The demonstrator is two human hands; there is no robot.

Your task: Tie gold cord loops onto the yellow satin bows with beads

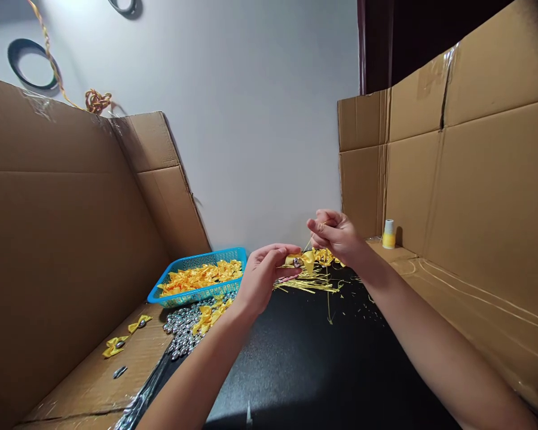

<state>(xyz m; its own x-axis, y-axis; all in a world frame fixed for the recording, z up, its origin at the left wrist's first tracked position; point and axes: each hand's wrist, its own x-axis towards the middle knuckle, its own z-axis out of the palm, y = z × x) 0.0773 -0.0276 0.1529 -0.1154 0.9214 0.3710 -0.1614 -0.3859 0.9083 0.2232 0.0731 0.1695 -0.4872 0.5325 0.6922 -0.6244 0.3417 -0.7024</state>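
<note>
Between the thumb and fingers of my left hand (264,272) is a yellow ribbon bow (308,260) with a shiny silver bell-like bead (297,262) at its middle. My right hand (334,233) is closed, up and to the right of the bow, pinching a thin yellow thread (309,241) that runs down to it. Below the hands lie cut yellow strands (305,285) on the black work surface (305,352). More yellow bows (323,257) are heaped just behind, partly covered by my hands.
A blue basket (161,285) of yellow bows stands at left. Silver beads (183,328) and loose bows (208,316) lie before it. Cardboard walls (484,179) rise on both sides. A yellow thread spool (388,236) stands at right; two finished bows (115,346) lie on cardboard at left.
</note>
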